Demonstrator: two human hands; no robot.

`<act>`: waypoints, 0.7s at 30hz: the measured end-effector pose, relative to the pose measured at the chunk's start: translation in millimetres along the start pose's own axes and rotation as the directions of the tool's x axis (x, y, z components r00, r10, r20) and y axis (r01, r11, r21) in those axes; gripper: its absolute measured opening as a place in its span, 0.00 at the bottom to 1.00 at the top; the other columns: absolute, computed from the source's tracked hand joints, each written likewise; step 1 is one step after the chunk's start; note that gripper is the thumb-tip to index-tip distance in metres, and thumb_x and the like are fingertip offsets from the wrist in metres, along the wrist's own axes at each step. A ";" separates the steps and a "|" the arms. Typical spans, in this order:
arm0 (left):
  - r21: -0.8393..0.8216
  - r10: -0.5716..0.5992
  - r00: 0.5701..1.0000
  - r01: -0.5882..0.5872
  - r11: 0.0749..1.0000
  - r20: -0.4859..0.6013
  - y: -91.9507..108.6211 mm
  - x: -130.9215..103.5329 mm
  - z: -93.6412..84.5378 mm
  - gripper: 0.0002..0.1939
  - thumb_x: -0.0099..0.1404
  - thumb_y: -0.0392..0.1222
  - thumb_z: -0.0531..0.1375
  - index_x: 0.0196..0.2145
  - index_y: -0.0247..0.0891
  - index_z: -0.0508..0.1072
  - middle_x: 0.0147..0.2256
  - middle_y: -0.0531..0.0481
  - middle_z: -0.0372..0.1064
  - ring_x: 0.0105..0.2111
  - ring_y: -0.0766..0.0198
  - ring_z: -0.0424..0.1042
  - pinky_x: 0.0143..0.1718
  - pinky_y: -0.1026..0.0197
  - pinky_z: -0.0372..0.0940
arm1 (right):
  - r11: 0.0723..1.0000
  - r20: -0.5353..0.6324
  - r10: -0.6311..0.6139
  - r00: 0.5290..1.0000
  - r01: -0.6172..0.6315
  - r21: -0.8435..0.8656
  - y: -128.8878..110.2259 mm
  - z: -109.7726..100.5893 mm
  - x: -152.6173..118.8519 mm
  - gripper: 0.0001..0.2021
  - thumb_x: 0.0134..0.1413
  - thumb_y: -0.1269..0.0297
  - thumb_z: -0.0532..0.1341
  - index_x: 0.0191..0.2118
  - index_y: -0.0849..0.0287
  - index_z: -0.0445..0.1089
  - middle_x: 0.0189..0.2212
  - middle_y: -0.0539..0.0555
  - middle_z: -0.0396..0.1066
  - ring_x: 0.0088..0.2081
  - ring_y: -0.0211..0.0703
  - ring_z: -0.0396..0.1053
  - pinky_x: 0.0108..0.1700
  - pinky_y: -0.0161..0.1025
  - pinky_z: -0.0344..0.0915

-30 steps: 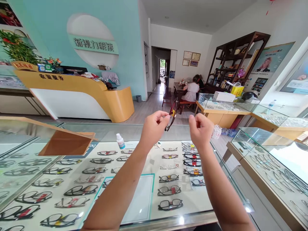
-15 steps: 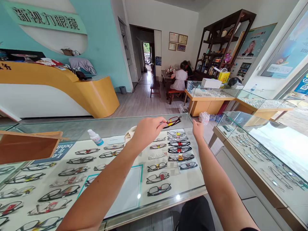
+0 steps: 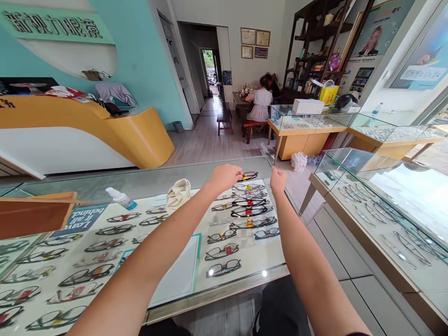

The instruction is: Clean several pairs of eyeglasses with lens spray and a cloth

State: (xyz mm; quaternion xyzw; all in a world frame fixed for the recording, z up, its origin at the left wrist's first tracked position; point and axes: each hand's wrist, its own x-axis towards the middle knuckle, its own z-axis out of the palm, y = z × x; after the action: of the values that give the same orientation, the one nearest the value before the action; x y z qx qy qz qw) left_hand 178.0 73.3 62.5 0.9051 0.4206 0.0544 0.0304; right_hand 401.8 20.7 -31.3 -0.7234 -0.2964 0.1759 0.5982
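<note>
At the far right end of a glass display counter (image 3: 171,305), my left hand (image 3: 226,178) pinches one side of a dark-framed pair of eyeglasses (image 3: 249,176) with a yellow tag on its lens. The eyeglasses are just beyond a column of other eyeglasses (image 3: 249,211) with red and yellow tags. Whether they touch the glass is unclear. My right hand (image 3: 278,179) is closed by the counter's right edge; what its fingers hold, if anything, is hidden. Left of my left hand are a crumpled cream cloth (image 3: 178,195) and a white spray bottle (image 3: 121,198) with blue liquid.
A brown wooden box (image 3: 37,212) stands on the counter's left. Another glass showcase (image 3: 371,210) is close on my right, and more display cases (image 3: 304,128) stand farther back. Two people sit at a table (image 3: 241,99) at the back. A yellow-fronted desk (image 3: 143,140) is at left.
The eyeglasses in my left hand have gone from raised and tilted to lower and nearly level, farther out. My right hand has shifted slightly nearer to them. The camera view has shifted too.
</note>
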 end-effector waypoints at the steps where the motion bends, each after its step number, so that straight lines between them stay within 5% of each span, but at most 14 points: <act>1: 0.009 0.008 1.000 -0.009 1.000 0.020 1.0 10.9 4.5 0.16 0.74 0.46 0.56 0.47 0.45 0.84 0.42 0.46 0.83 0.42 0.54 0.78 0.40 0.60 0.63 | 1.000 -0.020 0.005 1.000 -0.005 -0.003 0.3 -0.9 -0.1 0.21 0.67 0.53 0.54 0.25 0.51 0.46 0.20 0.44 0.41 0.27 0.39 0.42 0.28 0.42 0.43; 6: 0.033 0.002 0.997 -0.005 0.999 0.076 4.5 43.1 28.0 0.14 0.70 0.44 0.59 0.45 0.44 0.86 0.45 0.43 0.83 0.45 0.53 0.79 0.45 0.59 0.66 | 1.000 -0.085 0.026 0.996 -0.027 -0.009 1.5 -2.7 1.5 0.21 0.68 0.53 0.53 0.25 0.51 0.47 0.20 0.45 0.42 0.28 0.40 0.42 0.29 0.43 0.44; 14: 0.047 -0.019 0.993 0.014 0.999 0.116 11.7 52.4 42.5 0.13 0.70 0.45 0.62 0.45 0.42 0.86 0.44 0.40 0.83 0.46 0.51 0.80 0.47 0.57 0.67 | 0.999 -0.095 0.048 0.994 -0.049 -0.002 7.1 -0.2 4.4 0.22 0.67 0.54 0.55 0.23 0.50 0.48 0.19 0.45 0.44 0.27 0.41 0.42 0.29 0.43 0.44; 18: 0.045 -0.039 0.997 0.036 0.998 0.066 16.8 28.5 25.8 0.20 0.72 0.49 0.60 0.54 0.41 0.83 0.47 0.38 0.82 0.49 0.48 0.79 0.46 0.57 0.67 | 0.998 -0.087 0.057 0.995 -0.056 0.016 9.1 -3.7 7.5 0.22 0.68 0.54 0.54 0.22 0.49 0.49 0.18 0.45 0.45 0.26 0.42 0.44 0.29 0.43 0.46; 21: 0.031 -0.049 0.999 0.048 0.998 0.022 17.9 -26.6 4.9 0.20 0.76 0.52 0.55 0.55 0.44 0.82 0.44 0.42 0.83 0.47 0.50 0.80 0.44 0.58 0.66 | 0.997 -0.066 0.065 0.996 -0.063 0.035 10.3 -6.8 10.7 0.22 0.70 0.53 0.53 0.23 0.49 0.50 0.17 0.45 0.48 0.25 0.42 0.46 0.29 0.43 0.48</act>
State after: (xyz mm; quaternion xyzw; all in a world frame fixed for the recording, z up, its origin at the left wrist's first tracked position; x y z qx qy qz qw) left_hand 175.2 41.4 57.6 0.8955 0.4429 0.0371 0.0227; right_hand 416.4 21.2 -38.7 -0.7282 -0.2497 0.1756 0.6137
